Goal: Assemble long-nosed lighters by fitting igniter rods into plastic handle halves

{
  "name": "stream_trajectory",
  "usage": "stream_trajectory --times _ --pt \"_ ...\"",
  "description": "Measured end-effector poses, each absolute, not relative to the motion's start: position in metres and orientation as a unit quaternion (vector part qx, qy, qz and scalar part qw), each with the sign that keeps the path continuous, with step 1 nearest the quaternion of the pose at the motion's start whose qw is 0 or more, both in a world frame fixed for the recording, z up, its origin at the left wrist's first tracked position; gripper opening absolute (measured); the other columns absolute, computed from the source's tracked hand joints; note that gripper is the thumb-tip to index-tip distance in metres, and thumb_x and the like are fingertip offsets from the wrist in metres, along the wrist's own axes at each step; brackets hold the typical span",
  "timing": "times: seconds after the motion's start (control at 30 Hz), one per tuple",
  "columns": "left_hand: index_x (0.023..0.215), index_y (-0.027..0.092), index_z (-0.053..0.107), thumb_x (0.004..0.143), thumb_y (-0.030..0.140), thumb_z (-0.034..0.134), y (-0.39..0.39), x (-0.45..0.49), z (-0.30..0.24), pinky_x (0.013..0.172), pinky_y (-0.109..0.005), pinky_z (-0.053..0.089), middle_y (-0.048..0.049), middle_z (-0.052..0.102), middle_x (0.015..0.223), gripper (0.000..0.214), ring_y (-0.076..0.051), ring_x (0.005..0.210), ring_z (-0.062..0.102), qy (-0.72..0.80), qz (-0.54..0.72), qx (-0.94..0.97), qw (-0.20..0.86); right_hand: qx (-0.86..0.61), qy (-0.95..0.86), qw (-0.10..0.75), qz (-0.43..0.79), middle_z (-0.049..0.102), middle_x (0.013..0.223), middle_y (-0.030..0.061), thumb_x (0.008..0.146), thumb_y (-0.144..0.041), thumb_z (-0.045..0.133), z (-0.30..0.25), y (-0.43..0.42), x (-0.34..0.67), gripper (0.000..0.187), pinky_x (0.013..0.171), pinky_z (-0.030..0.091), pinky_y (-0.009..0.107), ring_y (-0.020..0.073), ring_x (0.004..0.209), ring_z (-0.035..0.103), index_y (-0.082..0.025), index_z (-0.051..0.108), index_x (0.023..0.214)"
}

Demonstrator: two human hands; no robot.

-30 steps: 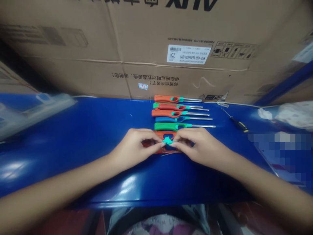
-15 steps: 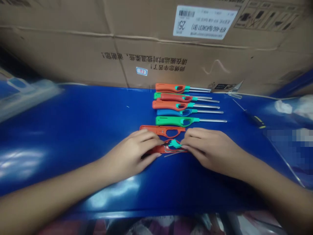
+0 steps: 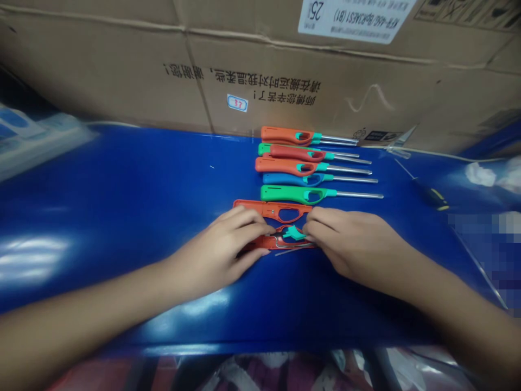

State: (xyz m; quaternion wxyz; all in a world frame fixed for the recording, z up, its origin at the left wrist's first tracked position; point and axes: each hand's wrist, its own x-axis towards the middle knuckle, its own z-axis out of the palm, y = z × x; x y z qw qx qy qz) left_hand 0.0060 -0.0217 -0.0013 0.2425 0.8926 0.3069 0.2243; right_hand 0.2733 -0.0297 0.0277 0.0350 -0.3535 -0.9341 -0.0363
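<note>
Both hands rest on the blue table over an opened orange lighter shell half. My left hand presses its left part down with curled fingers. My right hand pinches a small teal trigger piece set in the shell's right end; a thin metal wire pokes out below. A second orange shell half lies just behind my fingers. Behind it lies a row of several assembled long-nosed lighters, the nearest one green.
A large cardboard box stands along the table's back edge. A screwdriver with a black and yellow handle lies at the right. Clear plastic bags lie at the far left and far right.
My hands have drawn the lower shell half toward me, which uncovers the second orange half behind it. The view has tilted down and moved closer to the table.
</note>
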Motion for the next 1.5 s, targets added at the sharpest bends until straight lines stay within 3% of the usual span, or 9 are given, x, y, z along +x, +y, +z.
stream_trajectory --times 0.23,0.7,0.87,1.1,1.33,1.5 --pt "0.12 0.015 0.065 0.098 0.019 0.06 -0.023 0.008 -0.002 0.093 -0.034 0.05 -0.0079 0.064 0.11 0.023 -0.019 0.104 0.058 0.314 0.236 0.887 0.245 -0.344 -0.939 0.015 -0.012 0.063 0.095 0.0033 0.09 -0.007 0.051 0.022 -0.03 0.269 0.016 0.058 0.031 0.03 0.0174 0.073 0.056 -0.018 0.06 0.095" --pt "0.118 0.018 0.067 0.091 0.023 0.068 -0.026 0.008 0.0 0.084 -0.032 0.052 -0.0059 0.061 0.103 0.027 -0.019 0.096 0.059 0.36 0.199 0.862 0.297 -0.256 -0.963 0.08 -0.009 0.06 0.084 0.0021 0.094 -0.007 0.044 0.022 -0.028 0.268 0.019 0.064 0.032 0.03 0.0165 0.072 0.049 -0.017 0.06 0.089" --pt "0.117 0.018 0.067 0.091 0.021 0.068 -0.026 0.009 0.0 0.085 -0.032 0.051 -0.0059 0.061 0.105 0.027 -0.019 0.098 0.059 0.361 0.202 0.858 0.305 -0.26 -0.963 0.073 -0.004 0.055 0.078 0.0012 0.093 -0.007 0.045 0.023 -0.029 0.265 0.019 0.061 0.031 0.03 0.0163 0.068 0.044 -0.017 0.06 0.085" --pt "0.117 0.018 0.067 0.093 0.024 0.065 -0.027 0.009 -0.001 0.086 -0.034 0.053 -0.0066 0.061 0.105 0.025 -0.02 0.098 0.059 0.353 0.21 0.863 0.296 -0.261 -0.964 0.034 0.025 0.057 0.081 0.0021 0.093 -0.007 0.045 0.024 -0.028 0.265 0.019 0.063 0.032 0.03 0.0161 0.071 0.047 -0.016 0.061 0.088" --pt "0.122 0.018 0.064 0.096 0.024 0.062 -0.029 0.009 -0.001 0.09 -0.035 0.052 -0.0066 0.061 0.105 0.027 -0.02 0.102 0.058 0.339 0.209 0.878 0.267 -0.258 -0.966 0.006 0.011 0.059 0.088 0.0031 0.087 -0.008 0.053 0.025 -0.032 0.263 0.015 0.063 0.032 0.032 0.0191 0.077 0.051 -0.019 0.061 0.093" --pt "0.14 0.02 0.054 0.099 0.02 0.056 -0.03 0.01 0.001 0.093 -0.036 0.05 -0.0073 0.058 0.107 0.04 -0.02 0.103 0.054 0.314 0.199 0.892 0.258 -0.279 -0.96 -0.003 -0.03 0.058 0.088 0.004 0.088 -0.004 0.049 0.026 -0.042 0.257 0.02 0.061 0.029 0.032 0.0198 0.073 0.052 -0.019 0.059 0.096"
